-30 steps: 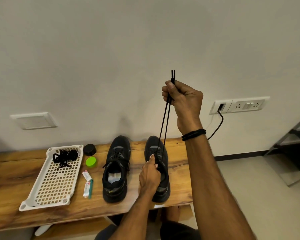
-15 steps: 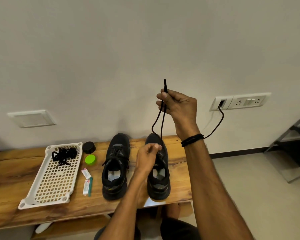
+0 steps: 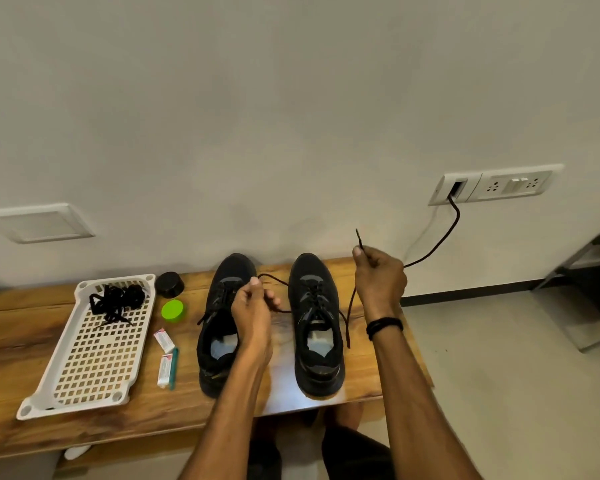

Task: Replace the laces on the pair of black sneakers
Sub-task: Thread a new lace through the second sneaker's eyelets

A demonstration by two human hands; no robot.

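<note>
Two black sneakers stand side by side on the wooden bench (image 3: 21,327), toes toward the wall: the left sneaker (image 3: 219,327) and the right sneaker (image 3: 317,327). A black lace (image 3: 278,280) runs out of the right sneaker to both sides. My left hand (image 3: 253,306) pinches one lace end between the shoes, partly covering the left sneaker. My right hand (image 3: 378,275) grips the other end to the right of the right sneaker, the tip sticking up above the fist. A bundle of black laces (image 3: 116,301) lies in the white perforated tray (image 3: 94,379).
A black lid (image 3: 169,285), a green lid (image 3: 172,310) and two small tubes (image 3: 165,355) lie between the tray and the left sneaker. A black cable (image 3: 440,244) hangs from the wall socket plate (image 3: 492,183) at the right. Tiled floor lies right of the bench end.
My right hand came down from high above the right sneaker and moved right. My left hand took one lace end and drew it left, so the two ends are spread apart.
</note>
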